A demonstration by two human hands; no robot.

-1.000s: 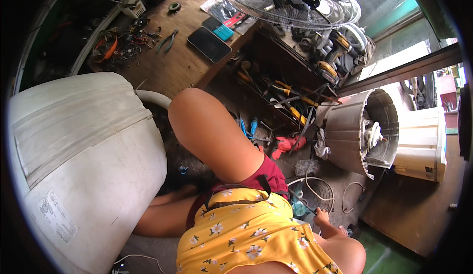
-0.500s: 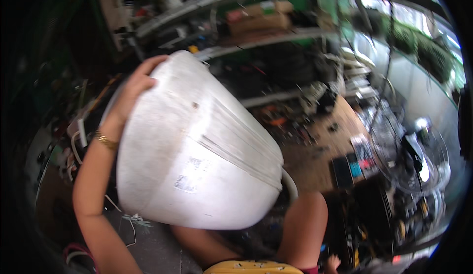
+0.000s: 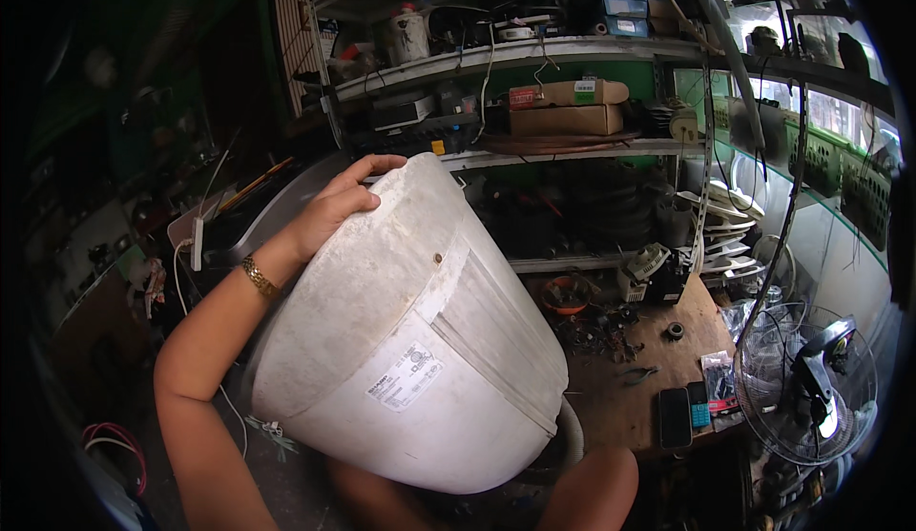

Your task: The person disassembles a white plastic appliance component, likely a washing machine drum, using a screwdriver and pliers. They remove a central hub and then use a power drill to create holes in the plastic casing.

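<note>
My left hand [image 3: 339, 205] grips the upper rim of a large off-white plastic tub [image 3: 477, 436], fingers bent over the edge and thumb on the outer wall; a gold-coloured wristband circles that wrist. The tub is stained and tilted, with a paper label, a ribbed panel and a small dark spot on its side. A grey hose [image 3: 571, 431] curves from its lower right, near my bent knee [image 3: 596, 488]. My right hand is not in view, and the inside of the tub is hidden.
A wooden bench [image 3: 611, 402] at the right holds pliers [image 3: 637, 374], two phones [image 3: 674, 415] and loose parts. A caged fan [image 3: 811, 388] stands beside it. Behind are crowded shelves [image 3: 572, 49] with cardboard boxes [image 3: 563, 121]. A pink cable coil [image 3: 114, 440] lies left.
My view has swung up from my lap to the shelves. My left hand, unseen a second ago, came onto the tub's rim by half a second ago and is still holding it.
</note>
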